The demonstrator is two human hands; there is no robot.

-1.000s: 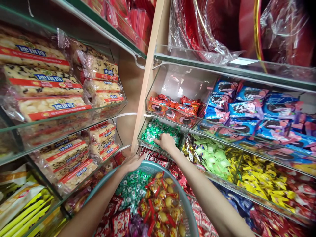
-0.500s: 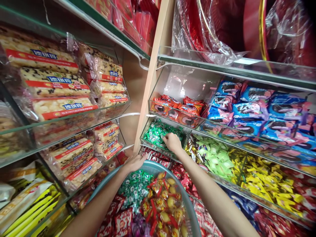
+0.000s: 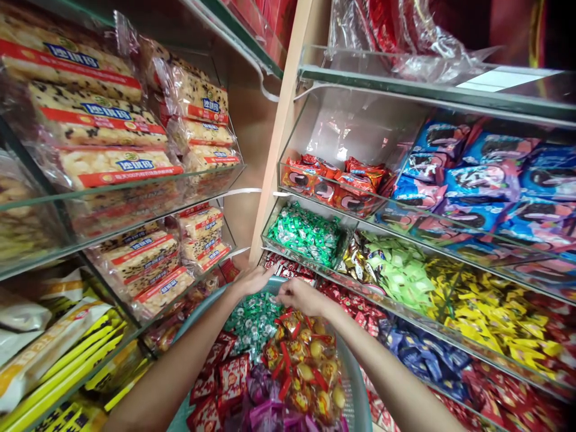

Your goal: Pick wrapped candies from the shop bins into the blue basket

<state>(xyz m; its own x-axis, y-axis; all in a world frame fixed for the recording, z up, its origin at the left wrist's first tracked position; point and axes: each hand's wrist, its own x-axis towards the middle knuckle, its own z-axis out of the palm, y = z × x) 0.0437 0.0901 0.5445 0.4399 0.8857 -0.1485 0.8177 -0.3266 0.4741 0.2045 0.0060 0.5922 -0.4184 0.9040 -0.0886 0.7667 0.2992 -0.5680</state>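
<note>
A teal plastic basket (image 3: 355, 396) sits low in front of me, filled with green candies (image 3: 252, 321), red packets (image 3: 225, 384), purple sweets and a bag of yellow-and-red candies (image 3: 301, 366). My left hand (image 3: 252, 281) grips the basket's far rim. My right hand (image 3: 299, 296) hovers over the basket's far side with its fingers curled down; what they hold is hidden. Just above, a clear shelf bin holds green wrapped candies (image 3: 308, 233).
Glass shelves (image 3: 135, 207) at the left carry stacked rice-cake packs. At the right, bins hold red snack packs (image 3: 335, 180), blue cookie packs (image 3: 486, 186), light green and yellow candies (image 3: 486, 312). A wooden upright (image 3: 281, 132) divides the shelves.
My right hand has come out of the green candy bin and dropped to the basket. The view has tilted downward slightly. My left hand stays on the rim.
</note>
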